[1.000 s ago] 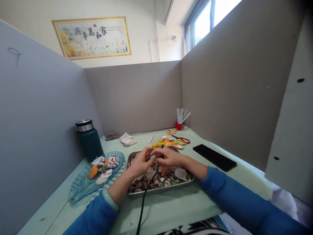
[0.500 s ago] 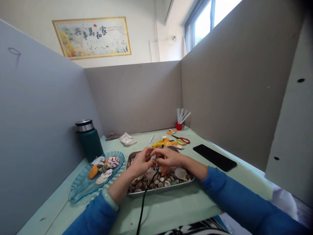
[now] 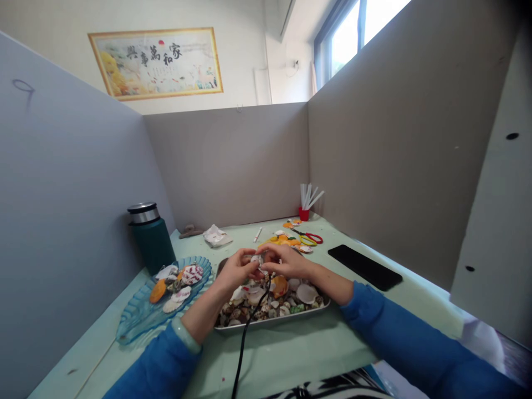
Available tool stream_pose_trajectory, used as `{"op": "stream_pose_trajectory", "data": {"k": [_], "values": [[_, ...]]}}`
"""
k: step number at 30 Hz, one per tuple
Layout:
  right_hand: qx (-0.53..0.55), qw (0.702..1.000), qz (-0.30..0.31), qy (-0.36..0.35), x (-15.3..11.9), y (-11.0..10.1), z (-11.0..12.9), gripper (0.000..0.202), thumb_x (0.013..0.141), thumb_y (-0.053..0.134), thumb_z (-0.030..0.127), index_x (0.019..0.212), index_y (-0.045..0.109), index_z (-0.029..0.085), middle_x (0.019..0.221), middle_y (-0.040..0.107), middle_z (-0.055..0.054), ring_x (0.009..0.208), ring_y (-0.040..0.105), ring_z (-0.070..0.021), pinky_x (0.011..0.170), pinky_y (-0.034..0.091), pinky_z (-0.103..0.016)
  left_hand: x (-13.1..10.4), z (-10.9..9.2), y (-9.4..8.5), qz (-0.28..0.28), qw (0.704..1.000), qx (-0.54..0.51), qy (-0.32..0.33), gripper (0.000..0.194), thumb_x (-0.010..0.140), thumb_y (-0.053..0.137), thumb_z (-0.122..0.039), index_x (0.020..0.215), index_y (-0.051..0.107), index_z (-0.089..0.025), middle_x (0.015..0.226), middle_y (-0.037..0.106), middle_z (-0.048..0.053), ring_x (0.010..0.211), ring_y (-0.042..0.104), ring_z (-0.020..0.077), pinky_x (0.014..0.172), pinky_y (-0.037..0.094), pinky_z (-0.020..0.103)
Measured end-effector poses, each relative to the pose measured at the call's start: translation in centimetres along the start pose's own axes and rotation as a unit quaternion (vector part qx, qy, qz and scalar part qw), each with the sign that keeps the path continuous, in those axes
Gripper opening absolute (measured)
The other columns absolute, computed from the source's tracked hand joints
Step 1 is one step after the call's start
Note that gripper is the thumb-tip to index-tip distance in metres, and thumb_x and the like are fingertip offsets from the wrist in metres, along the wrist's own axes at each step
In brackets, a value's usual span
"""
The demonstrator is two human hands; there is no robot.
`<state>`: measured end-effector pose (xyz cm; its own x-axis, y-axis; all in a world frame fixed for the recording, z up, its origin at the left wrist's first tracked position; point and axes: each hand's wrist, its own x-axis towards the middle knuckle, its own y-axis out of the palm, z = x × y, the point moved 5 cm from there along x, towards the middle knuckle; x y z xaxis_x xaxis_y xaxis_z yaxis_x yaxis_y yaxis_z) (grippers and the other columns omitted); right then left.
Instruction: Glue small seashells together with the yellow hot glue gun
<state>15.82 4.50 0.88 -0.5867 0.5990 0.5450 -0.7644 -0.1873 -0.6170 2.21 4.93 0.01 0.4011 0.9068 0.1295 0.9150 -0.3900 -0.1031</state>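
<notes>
A pale wall (image 3: 239, 61) rises behind grey partitions (image 3: 394, 155), which close in the far, left and right sides of a pale green table (image 3: 307, 349). A window (image 3: 343, 44) lets in light at upper right, and a gold-bordered picture (image 3: 155, 64) hangs at upper left. Midway along the table's near edge, set a little in, sits a metal tray (image 3: 291, 316) heaped with shells. A blue scalloped dish (image 3: 137, 318) holding more shells lies by the left edge, with a dark green bottle (image 3: 153, 244) upright just behind it; a black phone (image 3: 364, 267) lies flat toward the right edge.

Both hands meet above the tray's far half, wrists angled inward, fingers curled. The left hand (image 3: 236, 271) and the right hand (image 3: 288, 263) pinch a small whitish piece (image 3: 256, 259) between their fingertips, over the shells; fingers partly hide its shape.
</notes>
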Motion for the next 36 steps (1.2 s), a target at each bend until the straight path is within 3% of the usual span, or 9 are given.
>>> {"op": "stream_pose_trajectory", "data": {"k": [7, 14, 26, 36], "values": [[-0.06, 0.998, -0.029, -0.012, 0.0, -0.26, 0.05, 0.027, 0.081, 0.059, 0.029, 0.102, 0.049, 0.014, 0.059, 0.05, 0.006, 0.051, 0.043, -0.0069, 0.049, 0.032, -0.017, 0.17, 0.31, 0.08, 0.01, 1.0, 0.009, -0.004, 0.055, 0.066, 0.071, -0.04, 0.106, 0.048, -0.009, 0.074, 0.067, 0.008, 0.062, 0.066, 0.0178, 0.062, 0.052, 0.03], [-0.089, 0.995, -0.042, 0.008, -0.05, -0.43, 0.01, 0.029, 0.082, 0.059, 0.03, 0.104, 0.05, 0.015, 0.06, 0.053, 0.005, 0.05, 0.045, -0.0072, 0.048, 0.031, -0.017, 0.14, 0.11, 0.18, 0.023, 1.0, -0.017, 0.004, 0.058, 0.064, 0.072, -0.042, 0.108, 0.053, -0.008, 0.084, 0.065, 0.009, 0.067, 0.065, 0.0173, 0.069, 0.052, 0.032], [-0.121, 0.991, -0.055, -0.03, -0.02, -0.59, 0.09, 0.03, 0.086, 0.053, 0.035, 0.106, 0.054, 0.014, 0.06, 0.053, 0.004, 0.051, 0.046, -0.0081, 0.051, 0.034, -0.019, 0.19, 0.52, 0.56, 0.103, 0.993, -0.049, 0.016, 0.042, 0.074, 0.065, -0.038, 0.104, 0.06, -0.009, 0.091, 0.063, 0.011, 0.077, 0.06, 0.0159, 0.08, 0.047, 0.034], [-0.139, 0.988, -0.066, -0.03, -0.04, -0.75, 0.08, 0.03, 0.086, 0.052, 0.036, 0.106, 0.053, 0.014, 0.061, 0.056, 0.003, 0.051, 0.047, -0.0083, 0.052, 0.034, -0.019, -0.18, 0.23, 0.88, 0.087, 0.996, -0.032, -0.015, 0.037, 0.073, 0.063, -0.043, 0.089, 0.059, -0.01, 0.076, 0.061, 0.006, 0.068, 0.059, 0.0147, 0.069, 0.047, 0.028]]}}
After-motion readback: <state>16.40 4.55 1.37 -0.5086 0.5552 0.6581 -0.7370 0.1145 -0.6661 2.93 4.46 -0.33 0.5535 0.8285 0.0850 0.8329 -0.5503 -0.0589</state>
